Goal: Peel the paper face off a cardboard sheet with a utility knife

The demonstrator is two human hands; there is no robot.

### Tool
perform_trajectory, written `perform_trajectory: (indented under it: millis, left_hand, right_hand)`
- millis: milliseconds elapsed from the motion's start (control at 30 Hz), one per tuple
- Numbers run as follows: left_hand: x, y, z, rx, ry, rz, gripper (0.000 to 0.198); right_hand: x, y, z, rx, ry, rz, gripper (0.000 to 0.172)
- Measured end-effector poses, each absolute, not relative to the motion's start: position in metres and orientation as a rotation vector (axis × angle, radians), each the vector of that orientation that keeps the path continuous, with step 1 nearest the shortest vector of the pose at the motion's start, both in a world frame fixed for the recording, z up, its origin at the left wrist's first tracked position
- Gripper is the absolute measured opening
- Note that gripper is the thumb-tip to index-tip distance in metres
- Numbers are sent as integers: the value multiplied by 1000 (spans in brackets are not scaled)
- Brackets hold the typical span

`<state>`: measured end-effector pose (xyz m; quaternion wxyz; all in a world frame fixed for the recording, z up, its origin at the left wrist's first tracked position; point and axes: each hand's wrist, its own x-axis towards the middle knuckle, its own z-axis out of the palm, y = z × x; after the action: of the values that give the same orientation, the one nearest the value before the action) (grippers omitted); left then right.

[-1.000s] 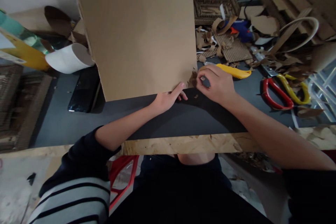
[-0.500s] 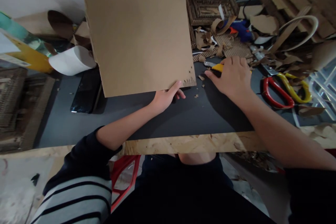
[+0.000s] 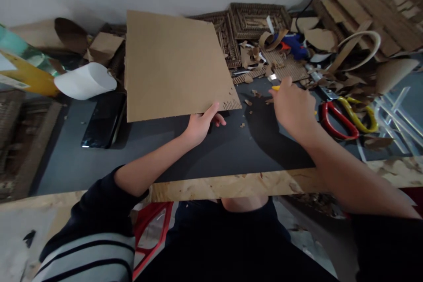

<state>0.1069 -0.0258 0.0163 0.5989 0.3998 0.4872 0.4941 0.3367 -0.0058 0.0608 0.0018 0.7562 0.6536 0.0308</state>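
A flat brown cardboard sheet (image 3: 175, 66) slants over the dark tabletop, with short dark marks at its near right corner. My left hand (image 3: 201, 125) grips its near edge, thumb on top and fingers beneath. To the right of the sheet, my right hand (image 3: 294, 108) is closed around a yellow cutter (image 3: 276, 88), whose metal blade points away to the upper left. Small cardboard scraps (image 3: 247, 102) lie between the sheet and my right hand.
Scissors (image 3: 340, 119) with red and yellow handles lie at right, beside clear sticks (image 3: 396, 119). A phone (image 3: 103, 120) and white roll (image 3: 86, 81) sit at left. Behind are corrugated cardboard frames (image 3: 259, 20), a blue tool (image 3: 296, 45) and more scraps.
The cardboard sheet has tilted down, its far edge now lower in view. My right hand has lifted the cutter and turned it, so the blade points farther away. My left hand keeps its hold.
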Motion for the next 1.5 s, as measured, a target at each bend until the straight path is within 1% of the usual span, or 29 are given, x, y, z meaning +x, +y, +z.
perform_trajectory:
  millis: [100,233,300,367,533,600,800,933,1167,1400,1500]
  left_hand:
    - [107,-26,16,913,1113,1133,38]
    - [106,-26,15,902,1117,1141,36]
    - [106,-26,15,916,1133,1130,37]
    - [106,-26,16,925,1138,1119,39]
    - [105,-26,17,923,1158,1081,38]
    - [104,-26,17,947,1174,1058,40]
    - [102,-30,13,1046,1107,1030,45]
    - [101,-32,10,1104,1064,1003,47]
    - [101,-31,8,1125,1119,984,56]
    - [100,-30,6,1137,1093,990,53]
    - [102,-29,7,1105,1105,1002,52]
  right_hand:
    - [338,-5,57,2367,2179,55,33]
    - [343,-2,52,2325,2308,7,38]
    - [344,-1,50,2279,2358,-27,35]
    - [345,-1,47,2201,2485,-27,34]
    - [345,-3,43,1865,2849,24,43]
    - [346,-6,42,1789,2912,37,45]
    - [348,-10,43,1707,2979,-94,52]
    - [349,-8,43,1652,2964,-71,57]
    - [345,-11,46,1730,2991,-97,56]
    - [336,-14,37,1724,3026,-3,54]
    - [332,-18,35,1757,3015,-17,54]
